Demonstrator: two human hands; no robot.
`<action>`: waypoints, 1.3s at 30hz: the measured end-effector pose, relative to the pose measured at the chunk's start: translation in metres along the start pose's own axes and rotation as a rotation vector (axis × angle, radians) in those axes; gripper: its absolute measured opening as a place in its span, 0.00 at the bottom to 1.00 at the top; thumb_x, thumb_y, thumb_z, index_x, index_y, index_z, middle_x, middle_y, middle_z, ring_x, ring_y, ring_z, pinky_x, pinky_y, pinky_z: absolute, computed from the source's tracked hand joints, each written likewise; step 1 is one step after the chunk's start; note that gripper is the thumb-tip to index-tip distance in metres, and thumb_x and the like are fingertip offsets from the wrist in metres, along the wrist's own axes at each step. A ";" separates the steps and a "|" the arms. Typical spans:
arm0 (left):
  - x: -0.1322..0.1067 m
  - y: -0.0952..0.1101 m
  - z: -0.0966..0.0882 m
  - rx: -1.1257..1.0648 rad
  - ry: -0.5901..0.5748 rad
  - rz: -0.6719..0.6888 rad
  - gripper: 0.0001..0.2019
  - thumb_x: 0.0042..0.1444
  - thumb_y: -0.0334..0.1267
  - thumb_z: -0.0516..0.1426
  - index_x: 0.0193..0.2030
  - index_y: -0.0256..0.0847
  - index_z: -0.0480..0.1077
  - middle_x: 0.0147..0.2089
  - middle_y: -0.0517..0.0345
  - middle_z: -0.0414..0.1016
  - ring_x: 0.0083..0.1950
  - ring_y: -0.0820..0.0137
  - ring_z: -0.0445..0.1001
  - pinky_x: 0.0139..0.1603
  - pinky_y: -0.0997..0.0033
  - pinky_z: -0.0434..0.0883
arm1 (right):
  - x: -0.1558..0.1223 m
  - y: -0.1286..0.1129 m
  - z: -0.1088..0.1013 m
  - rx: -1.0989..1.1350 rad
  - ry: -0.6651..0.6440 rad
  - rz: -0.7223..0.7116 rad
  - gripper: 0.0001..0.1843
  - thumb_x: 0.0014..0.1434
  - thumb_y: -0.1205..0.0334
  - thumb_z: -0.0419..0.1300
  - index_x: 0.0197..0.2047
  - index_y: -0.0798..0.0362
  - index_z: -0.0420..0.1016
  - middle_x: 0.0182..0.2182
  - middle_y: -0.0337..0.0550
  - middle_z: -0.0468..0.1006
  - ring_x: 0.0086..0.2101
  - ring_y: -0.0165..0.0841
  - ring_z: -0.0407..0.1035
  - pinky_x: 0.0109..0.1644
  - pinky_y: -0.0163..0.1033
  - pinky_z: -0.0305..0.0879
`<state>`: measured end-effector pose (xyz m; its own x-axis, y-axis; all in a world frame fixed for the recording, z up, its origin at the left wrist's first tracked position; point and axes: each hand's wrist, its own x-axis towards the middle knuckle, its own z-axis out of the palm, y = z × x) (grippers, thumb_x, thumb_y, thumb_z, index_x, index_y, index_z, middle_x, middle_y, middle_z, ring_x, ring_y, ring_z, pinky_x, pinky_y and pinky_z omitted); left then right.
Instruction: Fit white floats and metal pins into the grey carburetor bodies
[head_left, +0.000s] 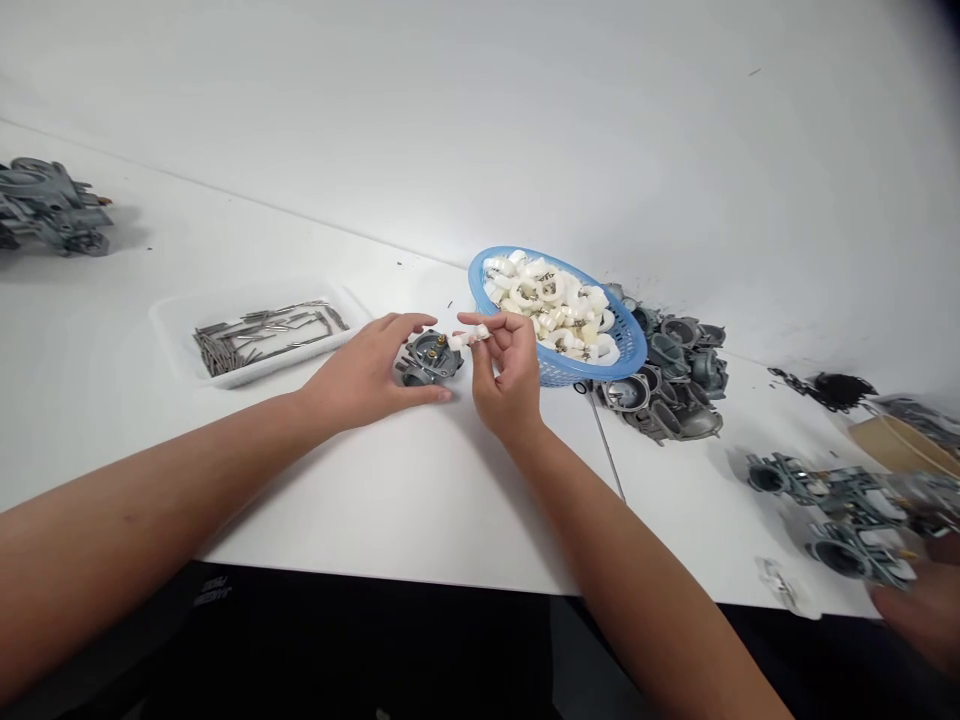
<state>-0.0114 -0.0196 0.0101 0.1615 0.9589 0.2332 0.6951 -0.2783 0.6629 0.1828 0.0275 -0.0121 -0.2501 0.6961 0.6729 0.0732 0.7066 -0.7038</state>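
A grey metal carburetor body [430, 356] lies on the white table with its open side up; brass parts show inside. My left hand [367, 375] is curved round its left side, forefinger along the far edge and thumb along the near edge. Between the thumb and fingers of my right hand [510, 370] is a white plastic carburetor float [470, 337], pinched just right of the carburetor body. A blue plastic basket [634, 345] heaped with white floats [551, 290] stands right behind my right hand.
Left of my hands, a white tray [169, 330] holds thin metal pins [217, 350]. More carburetor bodies [675, 370] are piled behind the basket. Assembled carburetors stand at far left [52, 205] and right [832, 500]. Another person's blurred hand [922, 610] is at the right edge.
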 end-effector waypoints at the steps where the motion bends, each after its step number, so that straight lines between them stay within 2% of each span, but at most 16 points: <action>1: 0.000 0.000 0.000 0.023 0.031 0.024 0.45 0.51 0.68 0.64 0.69 0.45 0.63 0.68 0.45 0.70 0.64 0.47 0.70 0.62 0.48 0.70 | 0.000 0.000 0.000 0.008 -0.006 -0.003 0.06 0.73 0.61 0.55 0.52 0.47 0.62 0.55 0.52 0.79 0.50 0.36 0.79 0.54 0.47 0.78; 3: -0.001 0.002 -0.002 0.029 0.094 0.104 0.42 0.55 0.66 0.63 0.70 0.44 0.63 0.69 0.45 0.69 0.66 0.47 0.69 0.65 0.47 0.68 | 0.000 -0.001 -0.001 -0.002 -0.032 -0.031 0.05 0.72 0.61 0.55 0.50 0.48 0.64 0.56 0.53 0.79 0.49 0.36 0.80 0.55 0.49 0.78; 5: -0.001 0.003 -0.003 0.010 0.151 0.227 0.34 0.60 0.59 0.62 0.68 0.46 0.66 0.67 0.48 0.72 0.67 0.51 0.69 0.67 0.50 0.67 | 0.002 -0.004 -0.002 -0.043 -0.050 -0.088 0.05 0.71 0.61 0.57 0.49 0.48 0.69 0.55 0.51 0.80 0.52 0.37 0.78 0.56 0.49 0.78; 8: -0.001 0.003 -0.004 0.034 0.199 0.373 0.22 0.68 0.50 0.59 0.65 0.46 0.70 0.63 0.52 0.77 0.71 0.54 0.66 0.72 0.51 0.61 | 0.004 -0.011 -0.001 -0.117 -0.028 -0.182 0.05 0.69 0.61 0.60 0.46 0.47 0.76 0.49 0.47 0.82 0.51 0.37 0.78 0.52 0.46 0.79; 10: -0.002 0.001 -0.003 0.061 0.198 0.390 0.21 0.69 0.48 0.57 0.66 0.46 0.69 0.64 0.51 0.77 0.73 0.53 0.63 0.73 0.50 0.59 | 0.005 -0.014 0.000 -0.126 0.010 -0.203 0.04 0.68 0.62 0.62 0.45 0.46 0.78 0.43 0.44 0.82 0.47 0.36 0.78 0.48 0.44 0.80; 12: -0.002 -0.001 -0.001 0.062 0.171 0.407 0.23 0.69 0.48 0.58 0.68 0.46 0.68 0.65 0.50 0.76 0.74 0.52 0.62 0.73 0.49 0.60 | 0.005 -0.016 0.002 -0.084 0.058 -0.155 0.06 0.65 0.61 0.65 0.46 0.46 0.77 0.41 0.41 0.81 0.43 0.34 0.78 0.45 0.42 0.81; 16: -0.001 -0.001 -0.001 0.036 0.137 0.477 0.23 0.67 0.47 0.60 0.67 0.47 0.68 0.62 0.50 0.77 0.69 0.54 0.68 0.69 0.51 0.65 | 0.002 -0.018 0.004 0.005 0.103 0.023 0.19 0.58 0.56 0.72 0.49 0.46 0.71 0.40 0.38 0.80 0.36 0.30 0.79 0.44 0.40 0.81; 18: 0.000 0.000 -0.001 0.015 0.162 0.468 0.21 0.65 0.48 0.62 0.62 0.46 0.71 0.58 0.51 0.79 0.64 0.56 0.72 0.65 0.53 0.69 | 0.001 -0.019 0.004 0.002 0.079 0.035 0.17 0.59 0.55 0.71 0.48 0.46 0.71 0.39 0.38 0.81 0.37 0.31 0.80 0.47 0.41 0.81; 21: -0.001 0.002 -0.001 -0.020 0.285 0.384 0.20 0.61 0.48 0.66 0.56 0.45 0.73 0.55 0.52 0.80 0.59 0.58 0.75 0.60 0.57 0.72 | 0.000 -0.022 0.003 -0.035 0.018 -0.020 0.12 0.65 0.54 0.66 0.49 0.47 0.73 0.45 0.42 0.82 0.46 0.35 0.80 0.53 0.46 0.79; 24: -0.001 0.003 -0.002 -0.030 0.415 0.248 0.20 0.57 0.48 0.68 0.53 0.45 0.73 0.53 0.54 0.80 0.54 0.59 0.77 0.56 0.58 0.74 | 0.000 -0.025 0.003 -0.115 -0.062 -0.102 0.18 0.64 0.50 0.67 0.53 0.47 0.72 0.53 0.47 0.80 0.54 0.40 0.75 0.59 0.51 0.73; 27: 0.000 0.003 -0.005 0.000 0.479 0.165 0.22 0.52 0.51 0.71 0.48 0.47 0.73 0.48 0.57 0.81 0.50 0.61 0.78 0.53 0.59 0.74 | 0.001 -0.026 0.003 -0.166 -0.104 -0.159 0.21 0.60 0.48 0.69 0.52 0.47 0.73 0.49 0.45 0.81 0.50 0.40 0.75 0.57 0.50 0.72; 29: 0.001 0.003 -0.008 0.015 0.496 0.161 0.20 0.51 0.52 0.71 0.45 0.48 0.72 0.45 0.59 0.81 0.47 0.62 0.78 0.52 0.58 0.74 | 0.001 -0.026 0.004 -0.145 -0.148 -0.189 0.20 0.62 0.49 0.69 0.52 0.47 0.73 0.47 0.44 0.81 0.48 0.39 0.76 0.56 0.49 0.72; 32: 0.002 0.003 -0.010 0.050 0.510 0.206 0.18 0.50 0.53 0.71 0.40 0.48 0.73 0.40 0.62 0.81 0.41 0.63 0.78 0.48 0.58 0.73 | 0.001 -0.027 0.003 -0.125 -0.206 -0.249 0.18 0.66 0.51 0.65 0.56 0.46 0.73 0.50 0.44 0.81 0.51 0.38 0.75 0.58 0.49 0.69; 36: 0.002 0.004 -0.010 0.120 0.552 0.287 0.16 0.53 0.53 0.70 0.31 0.45 0.73 0.30 0.64 0.79 0.32 0.66 0.75 0.45 0.57 0.71 | -0.001 -0.027 0.004 -0.213 -0.178 -0.224 0.16 0.70 0.52 0.60 0.58 0.44 0.73 0.50 0.43 0.81 0.49 0.38 0.74 0.59 0.51 0.68; 39: 0.000 0.005 -0.008 0.150 0.541 0.317 0.13 0.58 0.51 0.67 0.29 0.46 0.76 0.27 0.63 0.78 0.31 0.67 0.75 0.42 0.60 0.70 | -0.001 -0.025 0.006 -0.182 -0.147 -0.174 0.13 0.70 0.53 0.59 0.56 0.45 0.73 0.47 0.42 0.81 0.47 0.37 0.74 0.57 0.49 0.69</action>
<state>-0.0133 -0.0212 0.0196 0.0260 0.6570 0.7535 0.7685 -0.4952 0.4053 0.1757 0.0084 0.0040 -0.4100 0.5462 0.7305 0.1855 0.8341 -0.5196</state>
